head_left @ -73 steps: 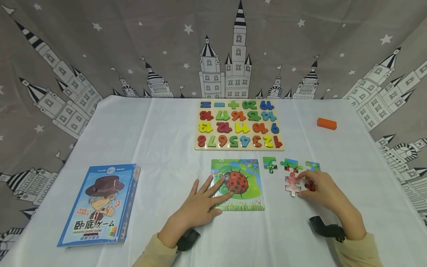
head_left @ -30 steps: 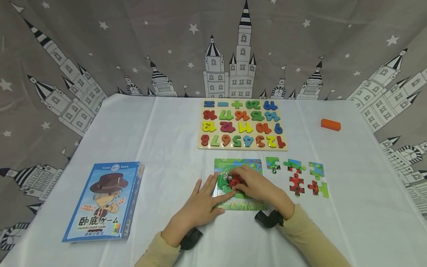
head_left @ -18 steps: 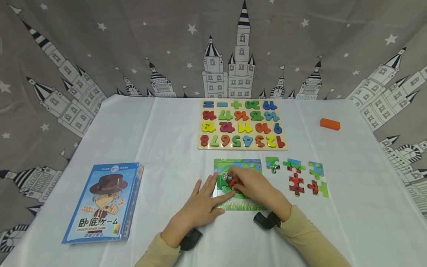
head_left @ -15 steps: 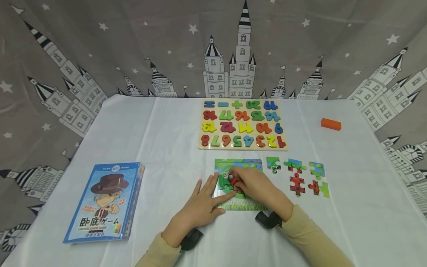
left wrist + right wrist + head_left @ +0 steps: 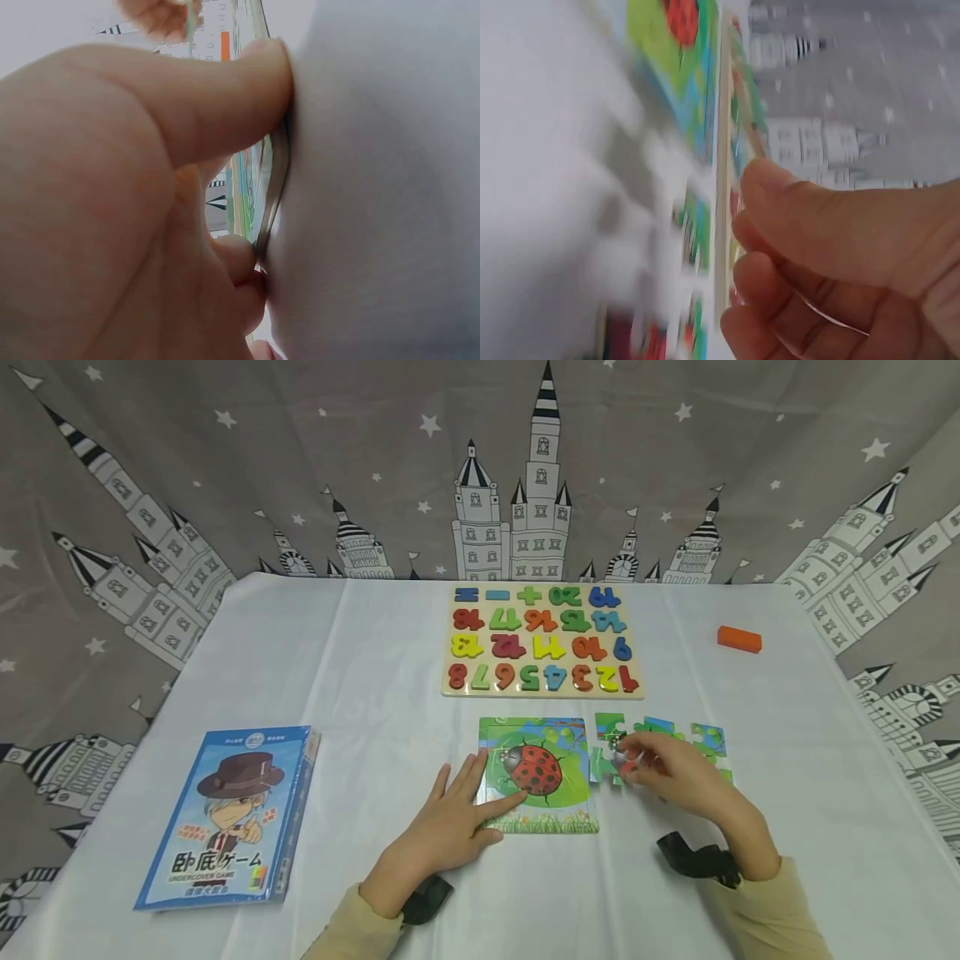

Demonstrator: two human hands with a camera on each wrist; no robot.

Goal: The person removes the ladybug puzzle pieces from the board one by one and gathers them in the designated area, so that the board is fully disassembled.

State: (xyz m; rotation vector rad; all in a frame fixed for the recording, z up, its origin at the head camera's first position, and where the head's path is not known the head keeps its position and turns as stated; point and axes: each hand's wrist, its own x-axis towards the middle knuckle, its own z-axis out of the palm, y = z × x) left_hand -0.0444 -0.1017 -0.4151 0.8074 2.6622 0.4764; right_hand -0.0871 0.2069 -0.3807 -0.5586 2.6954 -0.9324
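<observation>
one pinched puzzle piece (image 5: 602,765) juts from the right hand (image 5: 682,777).

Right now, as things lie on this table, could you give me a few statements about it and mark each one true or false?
1. The right fingers pinch a piece. True.
2. The left fingers rest on the box. False: they touch the ladybug picture.
3. The number board lies beyond the ladybug picture, nearer the backdrop. True.
4. The orange block touches the number board. False: it lies apart, to the right.
5. The box shows a figure in a brown hat. True.
</observation>
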